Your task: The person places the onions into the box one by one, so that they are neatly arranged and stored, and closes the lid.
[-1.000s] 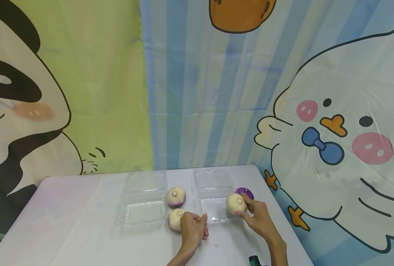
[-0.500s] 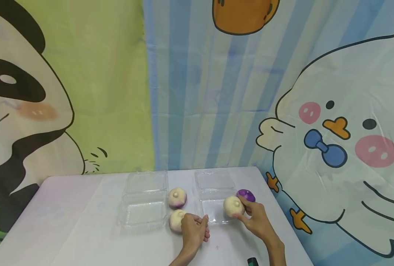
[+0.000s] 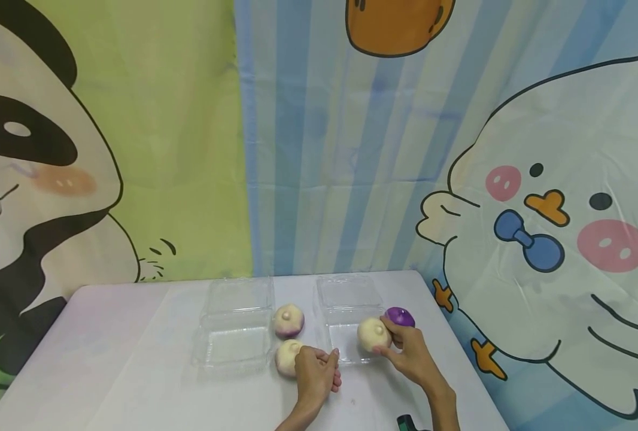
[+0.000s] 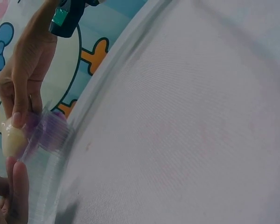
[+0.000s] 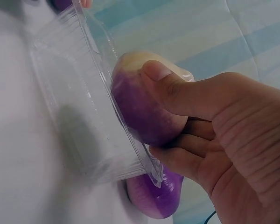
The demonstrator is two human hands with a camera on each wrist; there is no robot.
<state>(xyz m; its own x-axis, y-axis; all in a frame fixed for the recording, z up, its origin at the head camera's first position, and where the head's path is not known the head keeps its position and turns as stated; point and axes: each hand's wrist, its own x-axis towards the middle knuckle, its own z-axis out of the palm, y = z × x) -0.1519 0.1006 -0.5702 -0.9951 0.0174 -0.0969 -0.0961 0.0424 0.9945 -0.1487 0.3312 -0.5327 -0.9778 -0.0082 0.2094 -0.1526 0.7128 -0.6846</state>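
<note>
My right hand (image 3: pixel 413 356) grips a purple-and-white turnip (image 3: pixel 373 335) between thumb and fingers, over the base of the right clear plastic box (image 3: pixel 351 361). From the right wrist view, the turnip (image 5: pixel 147 102) is at the box's rim, its purple side showing. At that box's front left corner, my left hand (image 3: pixel 317 376) pinches the edge with thumb and fingertips. Beside the left hand lies a second turnip (image 3: pixel 285 358), partly hidden by it, with a third turnip (image 3: pixel 289 321) behind. Another, deep purple turnip (image 3: pixel 400 316) sits right of the box.
A second clear plastic box (image 3: pixel 235 344) stands lid-up on the left of the white table (image 3: pixel 136 371). A dark object with a green part (image 3: pixel 405 422) shows at the front edge. A cartoon-printed curtain (image 3: pixel 319 149) hangs behind the table.
My right hand has moved slightly left with its turnip, further over the box, uncovering more of the purple turnip behind. The left hand stays at the box's corner. The head view has shifted slightly.
</note>
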